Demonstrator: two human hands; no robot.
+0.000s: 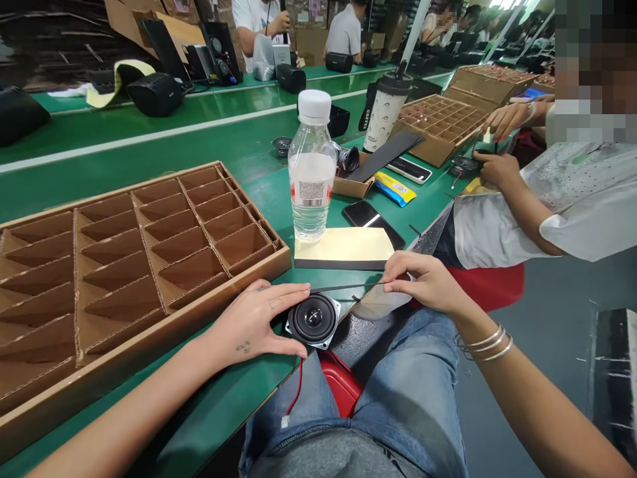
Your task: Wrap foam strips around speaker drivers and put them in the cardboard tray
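Note:
My left hand (256,320) is closed around the left side of a round black speaker (314,320) with a square metal frame at the table's edge. Its fingers lie along the top of the rim, and the thumb presses from below. A red wire (300,390) with a white plug hangs from the speaker over my lap. Between thumb and fingertips, my right hand (423,280) pinches one end of a thin black strip (351,287). That strip stretches left to the speaker's upper rim, by my left fingertips. Just beyond lies a pale yellow backing sheet (348,245) with a black front edge.
A divided cardboard box (281,259) takes up the left. A water bottle (312,179) stands on the backing sheet, near a dark phone (373,222), a small carton (351,187) and a patterned cup (382,113). A co-worker's hands (500,169) handle another speaker at right.

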